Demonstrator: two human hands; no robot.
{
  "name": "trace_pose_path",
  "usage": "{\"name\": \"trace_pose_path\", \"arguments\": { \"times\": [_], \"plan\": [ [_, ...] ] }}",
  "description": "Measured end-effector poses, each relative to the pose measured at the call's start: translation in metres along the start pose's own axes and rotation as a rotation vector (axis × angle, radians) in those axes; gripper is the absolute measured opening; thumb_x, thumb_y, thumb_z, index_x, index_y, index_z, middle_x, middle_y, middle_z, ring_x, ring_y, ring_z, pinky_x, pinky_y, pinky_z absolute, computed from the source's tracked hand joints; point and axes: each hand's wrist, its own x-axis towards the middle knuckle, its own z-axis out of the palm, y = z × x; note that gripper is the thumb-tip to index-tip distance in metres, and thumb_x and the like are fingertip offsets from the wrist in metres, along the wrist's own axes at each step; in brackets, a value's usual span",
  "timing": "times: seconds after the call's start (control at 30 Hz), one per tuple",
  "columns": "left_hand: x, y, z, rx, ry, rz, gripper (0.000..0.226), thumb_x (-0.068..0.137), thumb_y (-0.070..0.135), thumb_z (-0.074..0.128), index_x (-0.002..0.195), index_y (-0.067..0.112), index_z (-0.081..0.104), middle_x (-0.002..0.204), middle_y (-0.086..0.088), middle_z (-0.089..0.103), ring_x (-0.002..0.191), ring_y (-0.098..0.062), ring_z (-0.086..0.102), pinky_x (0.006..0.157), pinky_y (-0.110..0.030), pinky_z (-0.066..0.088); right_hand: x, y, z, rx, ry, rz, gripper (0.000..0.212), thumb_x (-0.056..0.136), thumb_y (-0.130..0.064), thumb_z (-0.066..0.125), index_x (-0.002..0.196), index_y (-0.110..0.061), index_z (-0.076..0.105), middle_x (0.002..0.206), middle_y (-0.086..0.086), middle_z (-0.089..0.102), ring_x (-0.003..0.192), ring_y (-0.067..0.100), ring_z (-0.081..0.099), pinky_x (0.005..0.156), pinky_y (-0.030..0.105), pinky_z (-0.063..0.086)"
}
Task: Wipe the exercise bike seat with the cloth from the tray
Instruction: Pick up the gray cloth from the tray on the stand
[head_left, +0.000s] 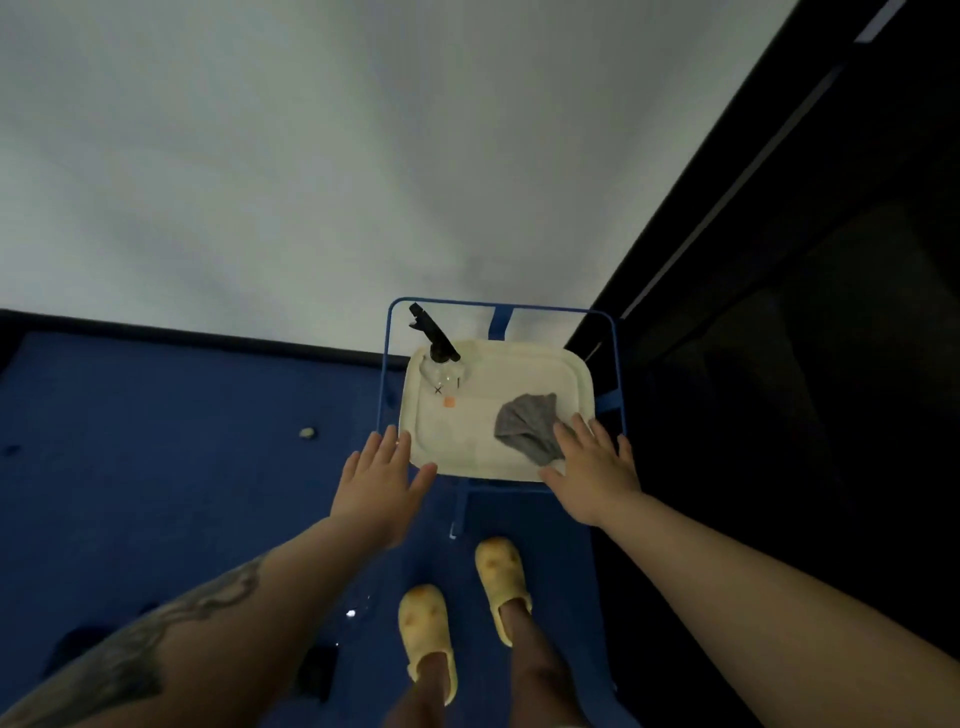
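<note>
Yellow slippers (427, 631) on blue carpet (156, 415), white wall (311, 156).

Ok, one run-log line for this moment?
phase: reach | left hand: open, at tray edge | right hand: open, over cloth | cloth: in tray | bike seat: not in view

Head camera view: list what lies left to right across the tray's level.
Small pale pebble on the blue carpet → open left hand → clear spray bottle with black trigger → crumpled grey cloth → open right hand.
</note>
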Motion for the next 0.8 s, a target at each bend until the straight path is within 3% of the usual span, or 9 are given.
{"name": "trace_pose_path", "arguments": {
  "times": [0.17,0.33,0.5,0.63,0.8],
  "plan": [
    [0.029,0.006,0.035,-0.073,-0.039,-0.033,0.068,0.094,0.056,0.014,0.149,0.02,-0.004,0.158,-0.001,-0.009,0.144,-0.018,-0.011,0.116,-0.038,-0.003,0.052,0.0,0.016,0.096,-0.013,-0.099,0.067,0.096,-0.043,0.04,0.152,-0.024,0.009,0.162,0.005,0.003,0.145,0.024,0.013,0.117,0.042,0.012],
    [0.054,0.014,0.058,-0.085,0.028,-0.041,0.066,0.094,0.055,0.013,0.148,0.024,-0.006,0.157,0.0,-0.014,0.142,-0.017,-0.02,0.115,-0.036,-0.009,0.097,0.001,0.029,0.142,0.015,-0.11,0.066,0.096,-0.033,0.046,0.151,-0.026,0.012,0.161,0.004,0.005,0.141,0.028,0.023,0.111,0.038,0.024],
    [0.063,0.021,0.076,-0.086,0.083,-0.083,0.065,0.093,0.054,0.01,0.148,0.025,-0.006,0.157,0.0,-0.016,0.141,-0.017,-0.023,0.115,-0.037,-0.013,0.121,0.001,0.039,0.209,0.151,-0.064,0.055,0.092,-0.022,0.055,0.144,-0.023,0.035,0.143,0.004,0.037,0.125,0.025,0.039,0.089,0.038,0.045],
    [0.065,0.024,0.087,-0.131,0.099,-0.13,0.064,0.093,0.052,0.014,0.149,0.026,-0.004,0.157,0.0,-0.015,0.141,-0.016,-0.024,0.116,-0.038,-0.012,0.124,0.001,0.046,0.229,0.227,-0.061,0.043,0.089,-0.018,0.06,0.13,-0.018,0.05,0.126,0.005,0.048,0.113,0.024,0.046,0.072,0.035,0.047],
    [0.069,0.027,0.087,-0.167,0.108,-0.154,0.063,0.094,0.05,0.016,0.149,0.027,-0.003,0.157,0.001,-0.013,0.141,-0.016,-0.022,0.116,-0.038,-0.012,0.13,0.006,0.042,0.268,0.24,-0.096,0.021,0.088,-0.013,0.06,0.109,-0.012,0.057,0.111,0.008,0.055,0.102,0.025,0.053,0.068,0.032,0.043]
  ]
}}
